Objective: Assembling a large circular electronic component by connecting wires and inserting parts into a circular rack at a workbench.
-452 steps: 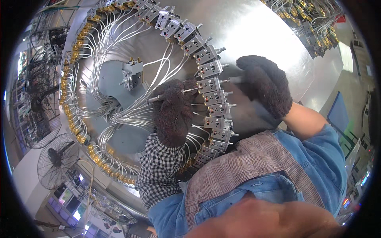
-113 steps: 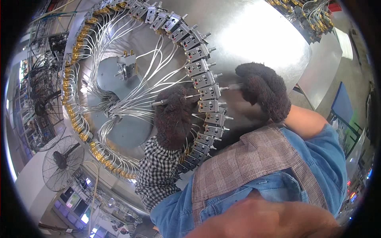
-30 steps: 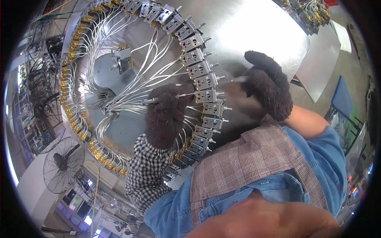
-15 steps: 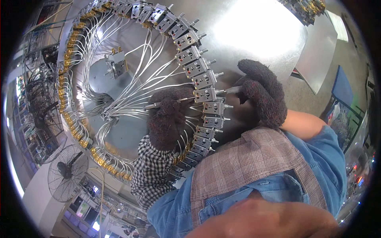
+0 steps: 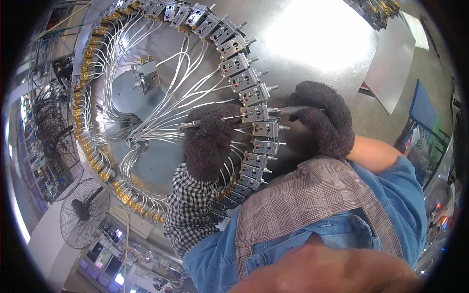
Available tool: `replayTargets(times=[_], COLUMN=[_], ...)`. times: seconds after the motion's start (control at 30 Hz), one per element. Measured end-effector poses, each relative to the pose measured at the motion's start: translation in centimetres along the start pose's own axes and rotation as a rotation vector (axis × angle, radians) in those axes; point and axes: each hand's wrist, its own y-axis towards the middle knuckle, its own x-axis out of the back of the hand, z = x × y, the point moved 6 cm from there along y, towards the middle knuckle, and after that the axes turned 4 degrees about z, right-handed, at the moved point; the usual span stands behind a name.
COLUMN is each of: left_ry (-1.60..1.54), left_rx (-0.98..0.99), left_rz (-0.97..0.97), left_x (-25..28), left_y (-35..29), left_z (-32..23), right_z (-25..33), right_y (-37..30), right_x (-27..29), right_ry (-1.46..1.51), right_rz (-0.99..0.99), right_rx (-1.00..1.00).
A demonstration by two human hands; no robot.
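Note:
My left hand [image 5: 207,139], in a dark knitted glove, is closed round a slim silver screwdriver-like tool [image 5: 189,125]. Its thin shaft reaches the inner face of a small silver metal box [image 5: 254,114] on the right side of a ring of such boxes. On the box's outer side, my right hand [image 5: 326,119], gloved alike, is closed on a grey tapered tool [image 5: 289,110]. That tool's narrow end meets the box's protruding stem; the glove hides the rest. White leads [image 5: 168,112] run from the boxes to the ring's middle.
A loose metal box [image 5: 145,78] with brass terminals lies inside the ring, on the round grey plate [image 5: 156,163]. More boxes [image 5: 376,12] are stacked at the far right of the shiny metal table [image 5: 293,39]. A caged fan [image 5: 84,212] stands at the left.
The boxes on the ring's right side have shifted slightly up and right, and my left hand with its tool has risen a little. My right hand's upper fingers have come slightly lower.

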Motion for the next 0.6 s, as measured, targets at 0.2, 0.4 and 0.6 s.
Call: replayTargets(times=[0.2, 0.4, 0.6], left_ry=[-0.009, 0.004, 0.031], left_rx=[0.040, 0.032, -0.003], left_rz=[-0.017, 0.004, 0.110], left_x=[-2.8, -2.2, -2.8], left_y=[0.3, 0.0, 0.5], left_z=[-0.3, -0.5, -0.4], right_z=[-0.5, -0.3, 0.6], right_y=[-0.5, -0.4, -0.3], right_x=[-0.5, 0.2, 1.0], right_ry=[0.135, 0.126, -0.092], right_rz=[-0.047, 0.036, -0.108], right_rx=[-0.136, -0.252, 0.045])
